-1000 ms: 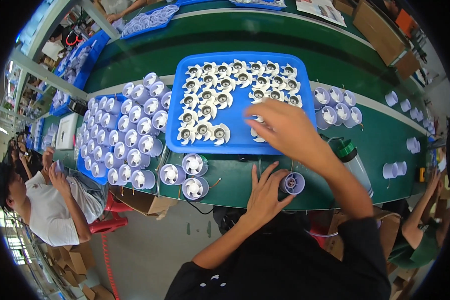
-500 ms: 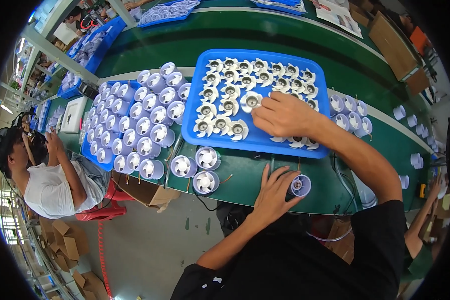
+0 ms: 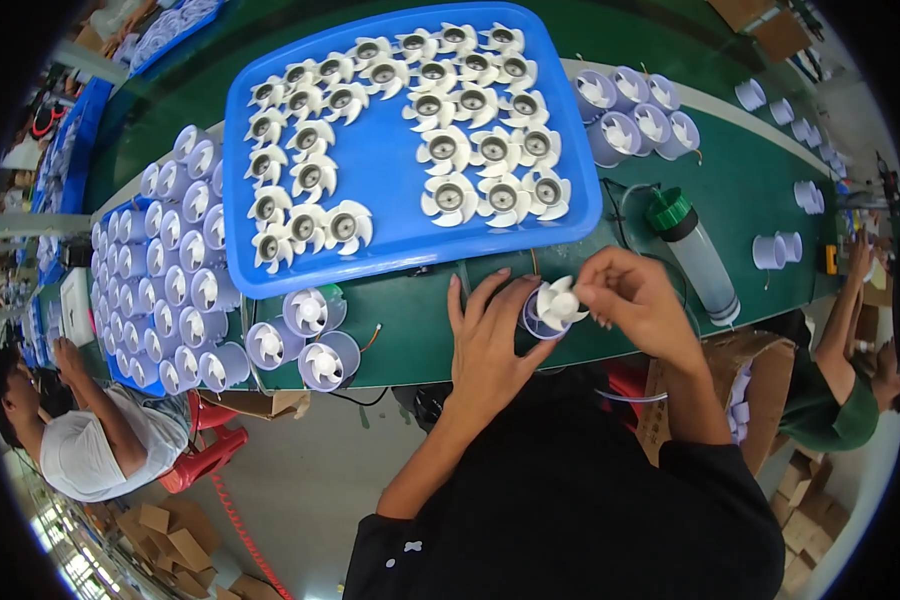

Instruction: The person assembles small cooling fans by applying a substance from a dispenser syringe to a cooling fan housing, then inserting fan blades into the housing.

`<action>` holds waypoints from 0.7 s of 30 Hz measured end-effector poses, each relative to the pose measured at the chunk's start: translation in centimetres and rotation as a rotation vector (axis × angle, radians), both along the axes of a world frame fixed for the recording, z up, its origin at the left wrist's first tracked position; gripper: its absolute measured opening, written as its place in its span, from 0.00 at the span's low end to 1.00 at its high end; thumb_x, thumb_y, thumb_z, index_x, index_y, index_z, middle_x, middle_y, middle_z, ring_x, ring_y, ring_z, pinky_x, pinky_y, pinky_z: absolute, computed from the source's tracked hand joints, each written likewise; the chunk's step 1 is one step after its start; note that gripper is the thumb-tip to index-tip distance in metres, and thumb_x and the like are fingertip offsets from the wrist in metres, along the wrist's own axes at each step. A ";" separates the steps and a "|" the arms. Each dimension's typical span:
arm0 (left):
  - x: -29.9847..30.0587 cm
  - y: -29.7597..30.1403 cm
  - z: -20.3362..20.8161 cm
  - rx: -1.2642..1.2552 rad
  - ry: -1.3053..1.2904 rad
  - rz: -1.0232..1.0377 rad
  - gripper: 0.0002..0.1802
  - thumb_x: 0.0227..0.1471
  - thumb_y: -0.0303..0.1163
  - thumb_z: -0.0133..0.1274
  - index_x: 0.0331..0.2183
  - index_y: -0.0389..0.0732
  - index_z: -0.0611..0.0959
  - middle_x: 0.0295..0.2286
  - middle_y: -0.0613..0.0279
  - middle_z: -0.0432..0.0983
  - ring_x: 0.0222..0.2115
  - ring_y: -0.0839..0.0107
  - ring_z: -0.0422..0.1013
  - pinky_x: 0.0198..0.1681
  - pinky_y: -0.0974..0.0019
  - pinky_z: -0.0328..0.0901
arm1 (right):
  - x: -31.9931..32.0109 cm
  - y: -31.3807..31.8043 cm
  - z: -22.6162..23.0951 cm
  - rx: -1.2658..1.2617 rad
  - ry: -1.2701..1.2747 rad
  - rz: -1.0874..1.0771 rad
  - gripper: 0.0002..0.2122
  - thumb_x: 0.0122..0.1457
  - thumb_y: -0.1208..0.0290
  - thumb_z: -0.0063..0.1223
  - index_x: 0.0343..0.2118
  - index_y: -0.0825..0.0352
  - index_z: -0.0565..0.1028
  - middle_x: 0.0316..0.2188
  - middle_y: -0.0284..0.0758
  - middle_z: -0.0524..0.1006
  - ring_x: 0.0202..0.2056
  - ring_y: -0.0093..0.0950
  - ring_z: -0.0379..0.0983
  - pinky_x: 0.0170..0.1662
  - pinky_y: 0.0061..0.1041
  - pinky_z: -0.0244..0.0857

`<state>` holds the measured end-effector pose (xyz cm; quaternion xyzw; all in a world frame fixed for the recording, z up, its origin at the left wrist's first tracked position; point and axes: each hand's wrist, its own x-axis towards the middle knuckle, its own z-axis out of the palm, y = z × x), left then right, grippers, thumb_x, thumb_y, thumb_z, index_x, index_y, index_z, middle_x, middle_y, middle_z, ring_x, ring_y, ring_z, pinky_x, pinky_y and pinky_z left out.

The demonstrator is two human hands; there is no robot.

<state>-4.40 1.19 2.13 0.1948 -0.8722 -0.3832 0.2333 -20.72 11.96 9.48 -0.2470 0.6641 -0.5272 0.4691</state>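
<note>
My left hand (image 3: 488,345) steadies a small pale-purple round housing (image 3: 530,322) on the green bench, its thumb and fingers around the side. Over the mouth of that housing sits a white fan impeller (image 3: 558,306), blades facing up. My right hand (image 3: 635,300) pinches the impeller at one blade, thumb and index finger together. Whether the impeller is seated inside or only resting at the rim, I cannot tell. Just beyond my hands lies a blue tray (image 3: 390,200) with several white impellers (image 3: 450,197), hub openings up.
Several housings with impellers inside (image 3: 310,312) stand left of my left hand, with more rows (image 3: 175,270) farther left. Another group (image 3: 615,137) is right of the tray. A clear cylinder with a green cap (image 3: 695,255) lies on the right. Co-workers sit at both sides.
My right hand has come from the tray to the housing, bringing an impeller over its mouth. My left hand still holds the housing. The whole view has shifted, with the tray now farther left.
</note>
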 end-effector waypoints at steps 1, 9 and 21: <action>0.0 0.0 0.1 0.001 -0.018 -0.015 0.35 0.39 0.35 0.69 0.51 0.43 0.75 0.48 0.64 0.74 0.56 0.60 0.63 0.64 0.38 0.41 | 0.2 0.4 -1.1 0.040 0.038 0.039 0.05 0.61 0.73 0.57 0.34 0.70 0.74 0.22 0.23 0.72 0.24 0.11 0.65 0.26 0.15 0.56; 0.5 0.2 0.0 0.006 -0.037 -0.036 0.36 0.37 0.34 0.69 0.51 0.43 0.76 0.48 0.66 0.74 0.56 0.61 0.64 0.64 0.38 0.41 | 2.7 0.3 0.6 0.087 0.376 -0.094 0.08 0.59 0.75 0.56 0.39 0.69 0.70 0.18 0.34 0.69 0.20 0.19 0.64 0.23 0.22 0.55; -0.2 0.3 0.1 0.007 -0.021 -0.034 0.37 0.37 0.34 0.69 0.51 0.45 0.75 0.47 0.68 0.74 0.54 0.63 0.65 0.64 0.38 0.42 | 2.3 0.0 4.1 -0.041 0.831 0.328 0.13 0.59 0.72 0.54 0.19 0.72 0.73 0.15 0.42 0.71 0.18 0.42 0.69 0.22 0.34 0.60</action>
